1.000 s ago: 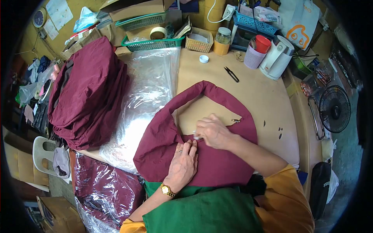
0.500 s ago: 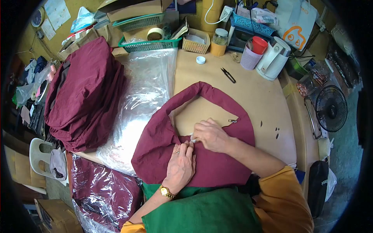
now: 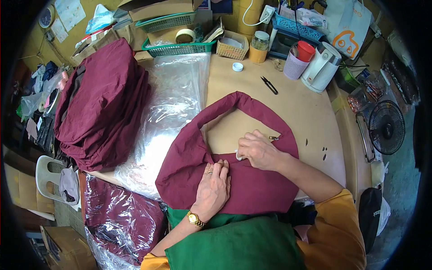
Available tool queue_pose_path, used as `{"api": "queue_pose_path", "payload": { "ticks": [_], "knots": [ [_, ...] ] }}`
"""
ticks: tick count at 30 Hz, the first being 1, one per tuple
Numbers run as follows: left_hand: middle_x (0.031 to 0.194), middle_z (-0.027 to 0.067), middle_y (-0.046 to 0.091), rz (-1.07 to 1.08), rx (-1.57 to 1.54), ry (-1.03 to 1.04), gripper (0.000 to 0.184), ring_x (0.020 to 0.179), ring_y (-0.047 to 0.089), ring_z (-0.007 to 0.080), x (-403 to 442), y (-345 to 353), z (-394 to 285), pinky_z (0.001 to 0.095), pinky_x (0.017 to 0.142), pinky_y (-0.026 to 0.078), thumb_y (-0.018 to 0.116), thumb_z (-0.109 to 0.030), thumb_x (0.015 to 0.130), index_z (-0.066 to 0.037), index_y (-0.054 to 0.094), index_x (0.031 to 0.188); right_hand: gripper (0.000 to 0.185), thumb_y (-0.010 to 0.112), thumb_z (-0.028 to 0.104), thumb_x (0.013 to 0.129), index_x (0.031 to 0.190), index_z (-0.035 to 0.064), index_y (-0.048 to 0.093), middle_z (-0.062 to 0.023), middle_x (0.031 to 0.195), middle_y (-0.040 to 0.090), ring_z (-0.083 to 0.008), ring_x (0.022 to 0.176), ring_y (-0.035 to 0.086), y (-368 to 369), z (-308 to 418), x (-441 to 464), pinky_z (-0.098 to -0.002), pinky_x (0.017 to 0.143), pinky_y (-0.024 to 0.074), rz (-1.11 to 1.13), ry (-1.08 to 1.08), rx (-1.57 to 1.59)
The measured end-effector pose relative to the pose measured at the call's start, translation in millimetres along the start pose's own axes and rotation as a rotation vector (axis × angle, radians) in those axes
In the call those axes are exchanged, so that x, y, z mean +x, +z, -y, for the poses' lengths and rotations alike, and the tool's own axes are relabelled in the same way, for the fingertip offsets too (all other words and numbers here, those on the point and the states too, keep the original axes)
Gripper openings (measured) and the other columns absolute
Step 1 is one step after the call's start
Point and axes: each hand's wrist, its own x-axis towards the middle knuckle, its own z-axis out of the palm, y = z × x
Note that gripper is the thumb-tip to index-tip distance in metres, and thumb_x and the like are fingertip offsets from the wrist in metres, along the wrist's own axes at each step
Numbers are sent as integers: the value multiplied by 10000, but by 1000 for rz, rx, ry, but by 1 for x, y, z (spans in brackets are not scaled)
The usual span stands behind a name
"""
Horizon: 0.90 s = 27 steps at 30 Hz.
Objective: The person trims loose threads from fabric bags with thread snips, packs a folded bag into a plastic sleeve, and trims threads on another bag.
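A maroon cloth shoulder bag (image 3: 265, 189) lies on the table before me, its wide strap looping away from me. My left hand (image 3: 214, 184), wearing a ring and a gold watch, grips the bag at the left end of its opening; the fingertips press on gathered fabric and the thumb is largely hidden. In the closed fingers of my right hand (image 3: 261, 150) is a small white piece (image 3: 239, 155), held against the zipper edge (image 3: 231, 158) of the opening. A metal zipper pull (image 3: 273, 138) shows at the right end, beyond that hand.
Piled maroon bags (image 3: 101, 103) stand at the left, beside clear plastic sheets (image 3: 173, 103). Thread snips (image 3: 269, 85) and a white cap (image 3: 237, 67) lie farther back. Baskets (image 3: 180, 49), a jar (image 3: 259, 47) and a white kettle (image 3: 320, 67) line the rear. A fan (image 3: 386, 127) is at right.
My right hand has slid rightward along the zipper edge with the white piece, away from my left hand. My left hand keeps its place on the bag. The whole view has shifted slightly.
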Motion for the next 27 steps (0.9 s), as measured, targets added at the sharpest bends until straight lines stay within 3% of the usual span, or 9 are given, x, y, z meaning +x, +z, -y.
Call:
{"api": "queue_pose_path", "payload": {
  "ticks": [8,10,13,20,23,27],
  "knots": [
    [1274,219,559,-13,-20,-14,449,1162,581,341,0,0,-2,430,1103,396,512,-178,967,65,498,1344,86,642,21,724,767,93,659,-33,830,546,-220,870,538,12,9,9,-369,795,393,-48,-46,-80],
    [1277,203,555,-17,-18,-17,478,1191,536,334,0,0,-2,431,1096,407,595,-141,907,55,500,1333,85,639,20,727,769,91,657,-34,827,540,-222,869,538,0,5,1,-369,789,396,11,-59,-78],
    [1268,204,556,-34,3,-8,480,1184,538,333,-1,5,-1,430,1090,412,599,-140,906,53,498,1333,78,638,26,736,768,95,656,-36,822,538,-224,872,540,6,7,11,-370,786,397,-1,-83,-91],
    [1277,223,557,-45,-48,-26,453,1158,583,352,-1,3,0,441,1096,404,529,-169,948,65,500,1334,87,644,34,744,778,109,671,-41,843,567,-228,896,556,11,7,2,-374,783,395,-64,-6,4],
    [1284,204,547,-42,-10,-8,479,1190,533,342,-2,6,0,430,1102,395,594,-147,909,50,494,1334,90,633,31,753,781,106,675,-37,861,584,-237,888,577,-16,2,-4,-390,789,409,157,103,-186],
    [1290,201,544,-36,-35,-19,481,1198,531,344,-1,4,-2,435,1100,397,593,-146,908,58,491,1331,106,638,25,737,810,99,658,-47,875,575,-231,883,588,22,22,17,-376,778,421,-64,64,-24]
  ]
}}
